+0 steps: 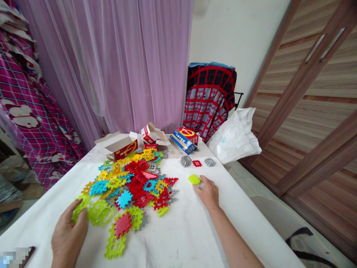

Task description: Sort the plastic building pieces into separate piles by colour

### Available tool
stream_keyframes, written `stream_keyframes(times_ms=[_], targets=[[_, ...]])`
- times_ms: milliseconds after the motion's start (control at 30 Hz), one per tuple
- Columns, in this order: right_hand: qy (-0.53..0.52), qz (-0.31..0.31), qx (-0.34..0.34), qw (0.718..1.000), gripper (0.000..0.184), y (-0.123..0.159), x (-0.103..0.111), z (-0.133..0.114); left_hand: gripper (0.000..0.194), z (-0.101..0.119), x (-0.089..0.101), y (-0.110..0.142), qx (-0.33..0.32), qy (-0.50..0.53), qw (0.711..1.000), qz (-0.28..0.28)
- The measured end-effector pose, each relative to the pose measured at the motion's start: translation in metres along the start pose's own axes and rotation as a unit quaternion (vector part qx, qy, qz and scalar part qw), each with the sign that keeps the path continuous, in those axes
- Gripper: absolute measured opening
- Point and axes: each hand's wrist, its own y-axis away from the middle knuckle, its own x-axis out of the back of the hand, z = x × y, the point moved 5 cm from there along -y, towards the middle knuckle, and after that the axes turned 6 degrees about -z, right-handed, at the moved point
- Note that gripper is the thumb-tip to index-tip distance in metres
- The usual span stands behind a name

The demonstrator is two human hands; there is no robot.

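My right hand [209, 190] reaches over the white cloth and pinches a lime-green interlocking building tile [194, 179] at its right edge. At the near left, my left hand [69, 227] curls around the left end of some lime-green building tiles [100, 213], its thumb and index finger on either side of them. Beside these lie a red tile [123, 225] and a lime-green window-shaped tile [115, 245]. A mixed heap of red, yellow and blue tiles [136, 186] spreads between my hands. Past my right hand sit a grey stack of tiles [186, 161], a small red tile [197, 163] and another grey stack [210, 162].
Opened cardboard boxes stand along the back: a red one [122, 148], a smaller red-and-white one [149, 134] and a blue one [183, 141]. A white plastic bag [234, 137] leans at the right table edge. A phone-like device [16, 257] lies at the near left corner.
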Motion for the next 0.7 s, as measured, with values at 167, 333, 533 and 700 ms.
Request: stream_keyframes(times_ms=[167,333,533,700], targets=[[-0.011,0.001,-0.014,1.0,0.046,0.0,0.001,0.002,0.057,-0.004,-0.003,-0.004,0.017,0.003,1.0,0.007],[0.007,0.021,-0.038,0.999,0.045,-0.001,0.005,0.01,0.051,-0.007,-0.004,-0.006,0.017,0.013,1.0,0.008],[0.036,0.026,-0.06,0.997,0.046,-0.001,0.008,0.021,0.055,-0.003,-0.002,-0.003,-0.026,0.012,1.0,0.0],[0.039,0.047,-0.048,0.997,0.044,-0.001,0.007,0.019,0.052,-0.006,-0.003,-0.005,-0.031,0.009,0.999,0.002]])
